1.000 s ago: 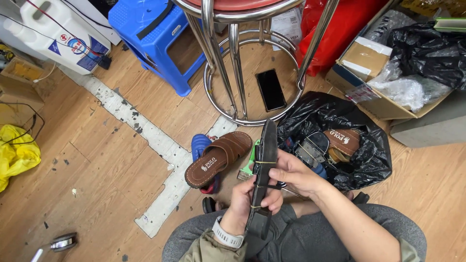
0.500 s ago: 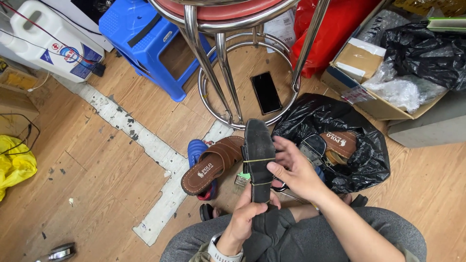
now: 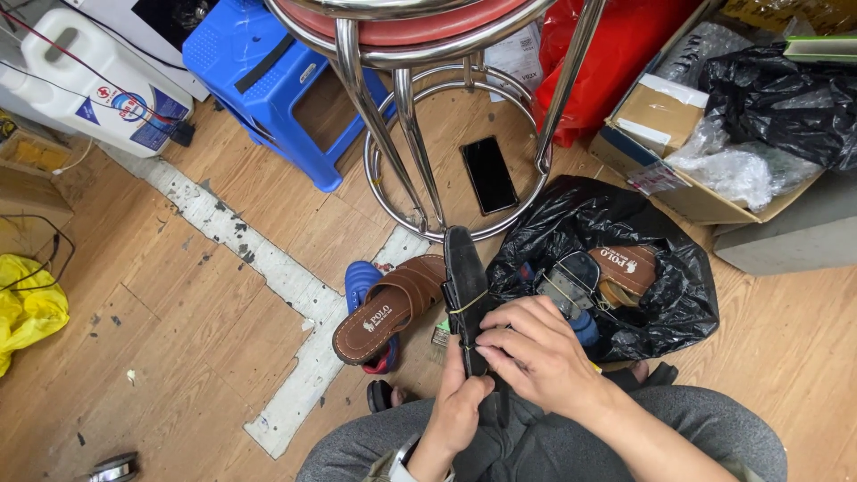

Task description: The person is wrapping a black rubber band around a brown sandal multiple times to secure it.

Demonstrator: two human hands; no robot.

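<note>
I hold a dark sandal (image 3: 462,277) upright over my lap, sole side toward me. My left hand (image 3: 461,406) grips its lower end from below. My right hand (image 3: 536,353) wraps its fingers across the middle of the sandal, by a thin yellowish band. A brown strapped sandal (image 3: 386,308) lies on the floor just left of it, resting on a blue slipper (image 3: 361,284). A black plastic bag (image 3: 625,232) to the right holds more brown sandals (image 3: 625,268).
A chrome stool (image 3: 428,134) stands ahead, with a black phone (image 3: 489,175) on the floor inside its ring. A blue plastic stool (image 3: 259,80), a white jug (image 3: 80,80), a red bag (image 3: 607,62), cardboard boxes (image 3: 661,125) and a yellow bag (image 3: 27,308) surround the wooden floor.
The dark sandal has turned from edge-on to showing its flat side. My right hand has shifted down across its middle. The view has dipped slightly lower and closer.
</note>
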